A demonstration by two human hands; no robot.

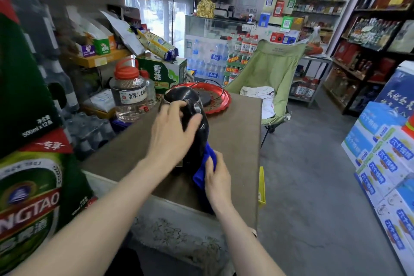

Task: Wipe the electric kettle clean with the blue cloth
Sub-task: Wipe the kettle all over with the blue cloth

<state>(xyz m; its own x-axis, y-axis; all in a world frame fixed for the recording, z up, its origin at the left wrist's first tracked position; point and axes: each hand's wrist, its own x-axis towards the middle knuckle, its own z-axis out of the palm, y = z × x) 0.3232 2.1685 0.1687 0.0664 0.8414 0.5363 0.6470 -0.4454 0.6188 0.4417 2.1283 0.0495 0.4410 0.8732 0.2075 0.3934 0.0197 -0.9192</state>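
Black and shiny, the electric kettle (198,139) leans tipped over in the middle of the brown table (237,136). The left hand (172,132) sits on top of it, fingers curled round it. The right hand (218,177) grips the blue cloth (205,163) and presses it on the kettle's near right side. A red tray (220,101) sits just behind, on the far side.

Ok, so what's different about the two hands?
The left hand is up high, curled over the top of the kettle; the right hand is lower, at the kettle's side. The left hand holds the kettle bare; the right hand grips the cloth against it. The left hand's fingers are spread; the right hand's are bunched. Both work on the same kettle.
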